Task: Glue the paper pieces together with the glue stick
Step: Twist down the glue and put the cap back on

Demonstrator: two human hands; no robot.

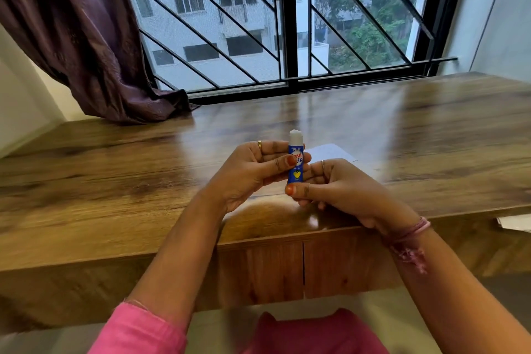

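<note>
1. Small blue plastic glue stick, cylindrical, printed label with a yellow heart, cap off, white glue tip exposed on top. Held upright above the near part of the table, between both hands, clear of the surface.

2. Left hand, ring on one finger. Fingers and thumb curled round the upper barrel of the glue stick, thumb across the label. Likely placed there to steady the tube.

3. Right hand, ring on one finger, pink thread band at the wrist. Thumb and fingertips pinching the bottom end of the stick. Position suits turning the base knob to raise or lower the glue; whether turning is under way cannot be told.

4. White paper sheet, flat on the table just beyond the right hand, partly hidden by it. Untouched; no glue visible on it. Probably laid close for the spreading step to follow.

5. Second white paper piece, at the right edge of the view, well apart from the hands, only partly in view.

6. Glossy brown wood-grain table, running under a barred window, with a dark purple curtain resting on its far left corner.

7. Task standing, judged: preparation stage, gluing not yet begun.
</note>
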